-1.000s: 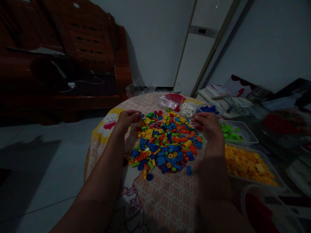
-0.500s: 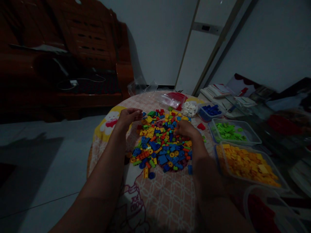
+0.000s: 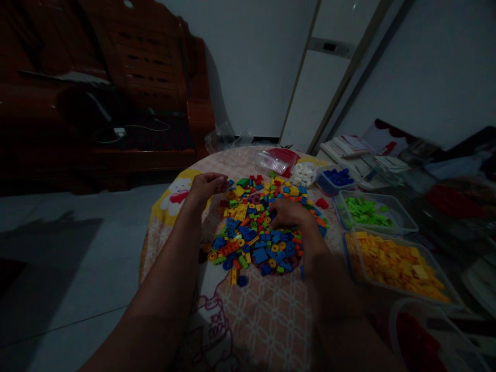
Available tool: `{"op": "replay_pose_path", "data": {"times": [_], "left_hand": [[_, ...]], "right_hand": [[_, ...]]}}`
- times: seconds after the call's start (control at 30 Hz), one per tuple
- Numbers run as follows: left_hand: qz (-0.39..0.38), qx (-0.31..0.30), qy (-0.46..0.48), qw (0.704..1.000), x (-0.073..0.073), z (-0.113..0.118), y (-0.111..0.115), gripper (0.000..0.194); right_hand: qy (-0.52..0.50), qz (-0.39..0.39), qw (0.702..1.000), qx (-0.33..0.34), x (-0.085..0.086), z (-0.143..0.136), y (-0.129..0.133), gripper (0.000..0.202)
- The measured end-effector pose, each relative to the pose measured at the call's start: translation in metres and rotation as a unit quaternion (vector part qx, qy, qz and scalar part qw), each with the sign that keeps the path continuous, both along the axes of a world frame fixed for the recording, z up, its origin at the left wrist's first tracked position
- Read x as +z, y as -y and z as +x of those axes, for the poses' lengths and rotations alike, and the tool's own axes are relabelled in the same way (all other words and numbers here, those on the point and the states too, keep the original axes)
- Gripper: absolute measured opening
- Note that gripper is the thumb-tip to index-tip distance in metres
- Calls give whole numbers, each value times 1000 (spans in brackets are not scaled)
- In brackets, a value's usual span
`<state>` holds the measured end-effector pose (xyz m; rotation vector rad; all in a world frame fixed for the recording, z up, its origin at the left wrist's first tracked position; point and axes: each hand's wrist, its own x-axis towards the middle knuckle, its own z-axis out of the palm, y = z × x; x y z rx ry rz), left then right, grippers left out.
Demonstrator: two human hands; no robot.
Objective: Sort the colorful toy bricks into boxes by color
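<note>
A mixed pile of toy building bricks (image 3: 248, 227) in blue, yellow, green, orange and red is spread over the round table. At its far left edge is my left hand (image 3: 206, 188), fingers bent and closed together; whatever is in them is too dark to make out. My right hand (image 3: 289, 213) reaches into the middle right of the pile with its fingers curled down among the bricks. Its fingertips are partly hidden, so any brick in them cannot be named. A red brick (image 3: 321, 203) lies apart, to the right of that hand.
Along the right stand boxes of blue bricks (image 3: 337, 177), green bricks (image 3: 366, 212), yellow bricks (image 3: 399, 263) and red bricks (image 3: 416, 341). White pieces (image 3: 304, 174) sit behind the pile, near a clear plastic lid (image 3: 271, 161). A patterned cloth (image 3: 267, 315) covers the table.
My right hand has moved left and slightly nearer, further over the pile, uncovering bricks at its right edge. My left hand has stayed almost in place.
</note>
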<state>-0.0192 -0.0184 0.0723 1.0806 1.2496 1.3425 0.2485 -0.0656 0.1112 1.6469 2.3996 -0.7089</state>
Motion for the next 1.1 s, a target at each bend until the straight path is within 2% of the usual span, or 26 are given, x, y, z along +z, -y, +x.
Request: {"op": "replay_pose_path", "data": {"times": [0.07,0.13,0.23,0.3,0.37,0.43,0.53,0.63,0.73,0.8,0.87,0.93,0.97,1.03,1.1], "left_hand": [[7,-3,5,1000,-1,-1,-1,32],[13,-9,9,1000,-2,-1,-2,32],[9,-5,7,1000,-3,-2,-2,31],[3,0,5,1000,-2,-2,-3,30],[1,2,6,1000,-2,-2,-3,31],[-2,5,7,1000,-2,-1,-3,31],[-3,3,10,1000,-2,-1,-3,32],[3,-7,14,1000,-3,-1,-3,32],[10,-12,14,1000,-5,-2,-3,33],[13,-17,16,1000,-6,-2,-4,35],[15,-22,19,999,-7,-2,-5,37],[15,-24,21,999,-8,-1,-6,38],[15,-25,20,999,-9,0,-6,39],[13,-26,16,999,-9,1,-7,41],[12,-25,9,1000,-9,2,-6,42]], "right_hand": [[29,53,998,-3,-7,-8,-3,20],[25,102,994,-38,-16,-9,-9,16],[-19,170,980,-103,-28,-1,-19,17],[-58,185,973,-128,-32,7,-24,19],[-109,162,968,-157,-32,13,-27,19],[-175,102,958,-205,-30,17,-27,20],[-281,29,919,-275,-22,19,-24,23],[-372,42,865,-332,-15,25,-21,8],[-458,88,792,-395,-12,42,-23,7],[-517,125,723,-441,-13,59,-27,7],[-577,176,637,-480,-16,77,-34,6],[-628,230,553,-496,-20,95,-42,16],[-647,251,524,-494,-22,103,-46,24],[-668,276,494,-482,-26,117,-52,40],[-669,293,499,-467,-28,126,-55,50]]}}
